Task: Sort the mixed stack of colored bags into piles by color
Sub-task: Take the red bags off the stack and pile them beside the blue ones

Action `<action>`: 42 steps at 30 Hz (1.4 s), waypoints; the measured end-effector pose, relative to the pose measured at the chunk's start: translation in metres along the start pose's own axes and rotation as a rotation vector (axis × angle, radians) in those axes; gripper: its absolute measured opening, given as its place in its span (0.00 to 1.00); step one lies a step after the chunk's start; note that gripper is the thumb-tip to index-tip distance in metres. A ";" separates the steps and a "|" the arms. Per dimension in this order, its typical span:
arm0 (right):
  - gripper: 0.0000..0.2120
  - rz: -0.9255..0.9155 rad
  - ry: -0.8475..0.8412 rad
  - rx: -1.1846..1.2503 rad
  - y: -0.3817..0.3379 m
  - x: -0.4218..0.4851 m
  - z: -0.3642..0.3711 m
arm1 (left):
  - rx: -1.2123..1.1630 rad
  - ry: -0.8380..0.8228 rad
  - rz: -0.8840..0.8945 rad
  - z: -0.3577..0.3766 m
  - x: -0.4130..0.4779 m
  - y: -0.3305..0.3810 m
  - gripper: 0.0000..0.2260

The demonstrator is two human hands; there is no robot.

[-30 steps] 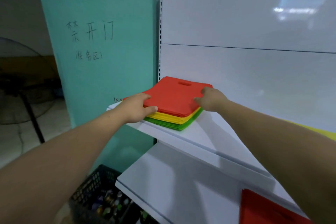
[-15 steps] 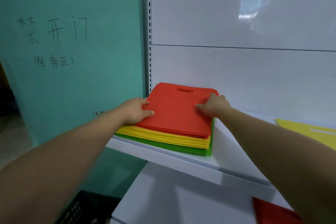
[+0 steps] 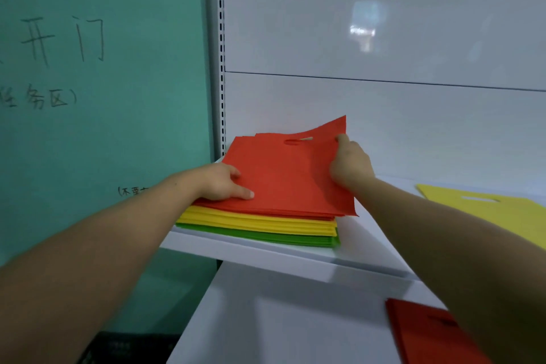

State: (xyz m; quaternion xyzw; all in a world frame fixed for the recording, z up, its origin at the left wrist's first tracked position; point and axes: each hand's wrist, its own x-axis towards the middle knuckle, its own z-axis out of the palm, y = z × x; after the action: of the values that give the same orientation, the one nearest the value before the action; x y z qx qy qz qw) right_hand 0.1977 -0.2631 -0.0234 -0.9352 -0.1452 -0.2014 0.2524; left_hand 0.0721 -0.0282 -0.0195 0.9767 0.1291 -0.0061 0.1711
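A stack of flat bags lies at the left end of the upper white shelf (image 3: 266, 257): red bags (image 3: 283, 180) on top, yellow bags (image 3: 257, 220) under them, green bags (image 3: 260, 235) at the bottom. My left hand (image 3: 224, 182) presses flat on the stack's near left corner. My right hand (image 3: 350, 165) pinches the right edge of the top red bag, whose far right corner curls up off the stack. A separate yellow bag (image 3: 502, 210) lies further right on the same shelf. A separate red bag (image 3: 425, 331) lies on the lower shelf.
A teal wall (image 3: 103, 97) with handwritten characters stands left of the shelf unit. White back panels (image 3: 384, 23) rise behind the shelves. A dark basket (image 3: 127, 349) shows at the bottom, beneath my left arm.
My right hand has slid toward the far right corner of the top red bag and lifted it. The view has moved closer. My left hand stays on the stack.
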 end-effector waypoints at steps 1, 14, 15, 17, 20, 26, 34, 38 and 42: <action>0.24 -0.026 0.035 0.034 0.001 -0.002 -0.005 | 0.000 0.001 -0.004 0.000 -0.003 0.003 0.37; 0.21 -0.178 0.334 0.652 0.092 -0.044 -0.123 | -0.763 0.342 0.026 0.035 -0.076 0.126 0.21; 0.21 -0.179 0.337 0.662 0.105 -0.049 -0.132 | -0.824 0.375 0.022 0.041 -0.083 0.139 0.21; 0.20 -0.182 0.335 0.663 0.128 -0.059 -0.149 | -0.908 0.407 0.029 0.055 -0.095 0.163 0.21; 0.20 -0.179 0.307 0.650 0.158 -0.075 -0.170 | -0.941 0.372 0.039 0.075 -0.114 0.194 0.19; 0.21 -0.137 0.269 0.529 0.211 -0.115 -0.207 | -0.627 0.435 0.078 0.107 -0.150 0.250 0.22; 0.21 0.010 0.203 0.379 0.274 -0.196 -0.230 | -0.567 0.362 0.121 0.163 -0.208 0.288 0.25; 0.21 0.059 0.133 0.319 0.290 -0.248 -0.227 | -0.568 0.284 0.088 0.200 -0.249 0.288 0.25; 0.22 0.071 0.045 0.296 0.307 -0.296 -0.216 | -0.592 0.191 0.019 0.235 -0.288 0.283 0.25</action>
State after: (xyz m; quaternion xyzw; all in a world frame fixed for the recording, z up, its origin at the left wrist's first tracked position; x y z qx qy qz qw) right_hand -0.0131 -0.6829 -0.1128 -0.8875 -0.1345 -0.1897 0.3978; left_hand -0.1267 -0.4364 -0.1304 0.8819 0.1316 0.1253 0.4351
